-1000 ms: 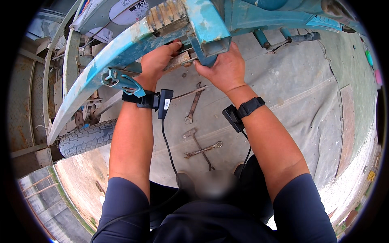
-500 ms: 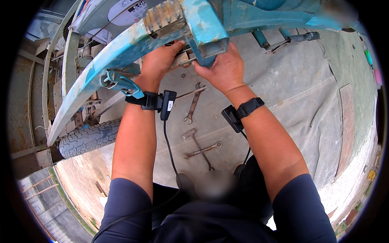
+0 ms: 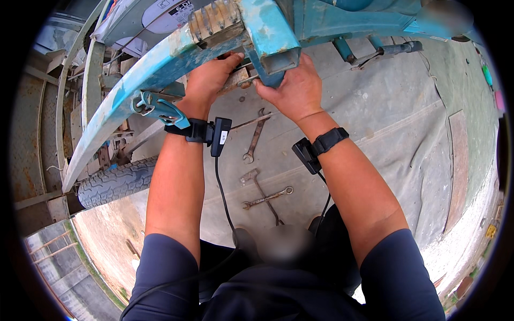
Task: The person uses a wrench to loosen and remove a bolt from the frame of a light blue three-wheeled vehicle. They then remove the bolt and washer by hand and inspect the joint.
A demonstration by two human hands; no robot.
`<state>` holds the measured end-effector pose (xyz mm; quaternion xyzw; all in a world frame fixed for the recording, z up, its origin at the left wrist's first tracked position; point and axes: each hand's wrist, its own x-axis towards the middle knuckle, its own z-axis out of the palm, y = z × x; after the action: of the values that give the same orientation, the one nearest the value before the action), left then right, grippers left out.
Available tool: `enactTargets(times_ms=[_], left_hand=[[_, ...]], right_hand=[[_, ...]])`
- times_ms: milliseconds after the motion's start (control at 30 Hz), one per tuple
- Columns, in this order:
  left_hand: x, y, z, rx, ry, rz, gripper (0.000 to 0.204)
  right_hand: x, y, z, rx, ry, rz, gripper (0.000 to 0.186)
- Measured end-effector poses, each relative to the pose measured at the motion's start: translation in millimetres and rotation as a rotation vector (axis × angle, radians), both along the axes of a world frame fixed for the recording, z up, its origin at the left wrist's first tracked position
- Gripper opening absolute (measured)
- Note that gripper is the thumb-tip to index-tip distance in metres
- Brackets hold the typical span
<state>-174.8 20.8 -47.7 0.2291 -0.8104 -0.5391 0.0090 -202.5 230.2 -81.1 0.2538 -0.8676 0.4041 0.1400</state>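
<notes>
Beneath a teal metal frame (image 3: 160, 59) with worn paint, my left hand (image 3: 211, 77) reaches in with bent fingers, partly hidden by the frame. Its fingertips are close to a rusty metal block (image 3: 234, 80) under the frame. My right hand (image 3: 296, 90) is at the lower end of a teal square tube (image 3: 272, 40). The right thumb points left beside a small metal piece (image 3: 248, 81), while the other fingers are hidden behind the tube. Both hands look closed, but what they grip is out of sight.
On the grey ground sheet (image 3: 385, 144) lie an open-ended wrench (image 3: 257, 136), a hammer (image 3: 261, 187) and a combination wrench (image 3: 270, 198) crossing its handle. A tyre (image 3: 115, 183) and metal framework stand to the left. A teal handle lever (image 3: 160, 111) hangs beside my left wrist.
My left forearm has shifted slightly to the left. Both hands stay at nearly the same spots under the frame.
</notes>
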Motion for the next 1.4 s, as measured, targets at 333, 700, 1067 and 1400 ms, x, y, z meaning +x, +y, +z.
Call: enactTargets(times_ms=[333, 700, 1067, 1400], left_hand=[[-1.6, -14.2, -11.8, -0.195, -0.064, -0.056, 0.051], [3.9, 2.7, 6.9, -0.273, -0.021, -0.067, 0.051], [1.3, -13.6, -6.8, -0.202, -0.096, -0.033, 0.05], [2.4, -1.3, -2.8, -0.164, 0.045, -0.03, 0.05]], right_hand=[[1.2, -1.4, -0.5, 0.011, 0.002, -0.006, 0.057], [0.7, -1.3, -0.6, 0.014, 0.035, -0.017, 0.057], [1.4, -1.5, -0.2, 0.031, 0.021, -0.004, 0.056], [0.4, -0.4, -0.1, 0.013, 0.013, 0.007, 0.057]])
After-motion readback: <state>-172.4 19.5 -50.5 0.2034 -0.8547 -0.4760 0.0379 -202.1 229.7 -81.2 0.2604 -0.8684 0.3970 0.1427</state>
